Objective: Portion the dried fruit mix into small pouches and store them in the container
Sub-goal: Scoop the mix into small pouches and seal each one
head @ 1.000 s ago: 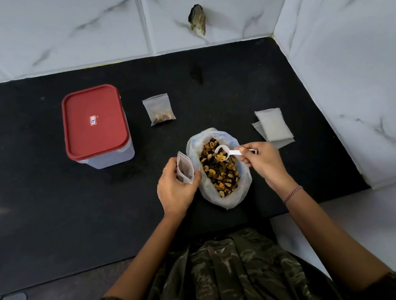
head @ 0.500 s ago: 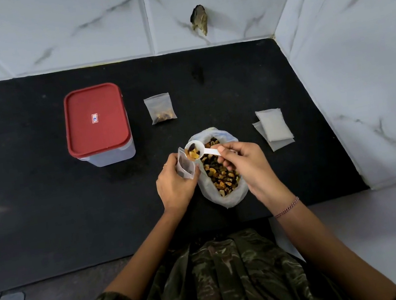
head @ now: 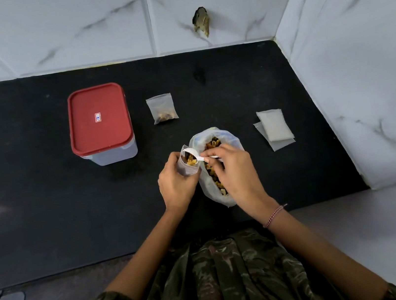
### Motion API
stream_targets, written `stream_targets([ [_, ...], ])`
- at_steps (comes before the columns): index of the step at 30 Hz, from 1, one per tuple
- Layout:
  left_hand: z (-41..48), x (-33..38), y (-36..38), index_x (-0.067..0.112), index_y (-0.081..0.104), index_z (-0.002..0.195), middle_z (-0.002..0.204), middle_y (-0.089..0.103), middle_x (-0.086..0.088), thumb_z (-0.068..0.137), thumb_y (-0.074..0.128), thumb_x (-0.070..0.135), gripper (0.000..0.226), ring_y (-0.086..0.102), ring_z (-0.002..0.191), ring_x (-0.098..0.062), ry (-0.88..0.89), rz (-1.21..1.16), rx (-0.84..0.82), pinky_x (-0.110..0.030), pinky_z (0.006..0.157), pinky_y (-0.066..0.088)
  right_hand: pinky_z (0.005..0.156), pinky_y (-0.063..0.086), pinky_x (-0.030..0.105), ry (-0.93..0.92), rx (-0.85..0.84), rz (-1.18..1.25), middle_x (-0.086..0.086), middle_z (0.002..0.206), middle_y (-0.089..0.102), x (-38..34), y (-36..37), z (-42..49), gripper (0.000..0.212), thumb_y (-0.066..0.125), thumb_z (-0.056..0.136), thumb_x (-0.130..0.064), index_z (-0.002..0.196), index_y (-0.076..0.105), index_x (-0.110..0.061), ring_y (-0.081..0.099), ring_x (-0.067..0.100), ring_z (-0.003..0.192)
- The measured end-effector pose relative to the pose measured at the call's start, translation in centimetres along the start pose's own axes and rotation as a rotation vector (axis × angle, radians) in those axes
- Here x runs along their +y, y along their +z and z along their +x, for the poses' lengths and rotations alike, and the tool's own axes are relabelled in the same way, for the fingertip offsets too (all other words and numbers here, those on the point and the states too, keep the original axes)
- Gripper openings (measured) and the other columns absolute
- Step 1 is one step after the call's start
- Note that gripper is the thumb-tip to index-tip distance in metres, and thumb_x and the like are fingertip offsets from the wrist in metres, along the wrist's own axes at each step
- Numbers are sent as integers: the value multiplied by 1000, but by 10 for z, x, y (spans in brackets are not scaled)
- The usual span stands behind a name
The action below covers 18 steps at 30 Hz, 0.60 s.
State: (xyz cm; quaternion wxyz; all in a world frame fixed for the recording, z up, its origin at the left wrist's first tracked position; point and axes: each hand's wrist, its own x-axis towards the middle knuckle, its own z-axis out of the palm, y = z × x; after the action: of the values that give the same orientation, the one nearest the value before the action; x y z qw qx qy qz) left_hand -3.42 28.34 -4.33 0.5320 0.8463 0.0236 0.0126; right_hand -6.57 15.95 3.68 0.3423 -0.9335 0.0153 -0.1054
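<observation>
Black matte tabletop (head: pixel 44 200), carrying everything. Rectangular translucent container (head: pixel 114 154), rounded red lid on, contents unseen, far left. Soft white plastic bag (head: pixel 230 140), mouth open, dried fruit mix (head: pixel 214 144) inside, before me. Flat stack of empty pouches (head: pixel 274 124), right. Clear filled pouch (head: pixel 162 108), fruit at its bottom, near the container. Small pouch (head: pixel 186 170), gripped open in my left hand (head: pixel 175 185), fingers curled round it. White spoon (head: pixel 193 152), pinched by my right hand (head: pixel 236 169); level above that pouch half a second ago, now tipped into its mouth.

home kitchen, black countertop (head: pixel 44 200), marble-look wall tiles (head: pixel 68 27)
</observation>
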Motion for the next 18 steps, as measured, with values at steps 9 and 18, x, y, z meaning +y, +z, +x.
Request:
stream_targets([
  [9,3,8,-2,19,56,87,77,64,9,74,79,29,28,62,75,-7,-5,-62,42,-34,67,54,88,51,34,-508,40,-380,14,106,63,32,14,-21,44,73,75,3,118,62,2,58,23,93],
  [18,2,6,-3,26,58,88,79,66,10,78,76,32,21,63,75,-4,-42,-76,20,-40,70,56,89,50,23,197,69,348,3,106,68,26,9,-16,25,59,91,-12,114,67,-16,64,12,96],
])
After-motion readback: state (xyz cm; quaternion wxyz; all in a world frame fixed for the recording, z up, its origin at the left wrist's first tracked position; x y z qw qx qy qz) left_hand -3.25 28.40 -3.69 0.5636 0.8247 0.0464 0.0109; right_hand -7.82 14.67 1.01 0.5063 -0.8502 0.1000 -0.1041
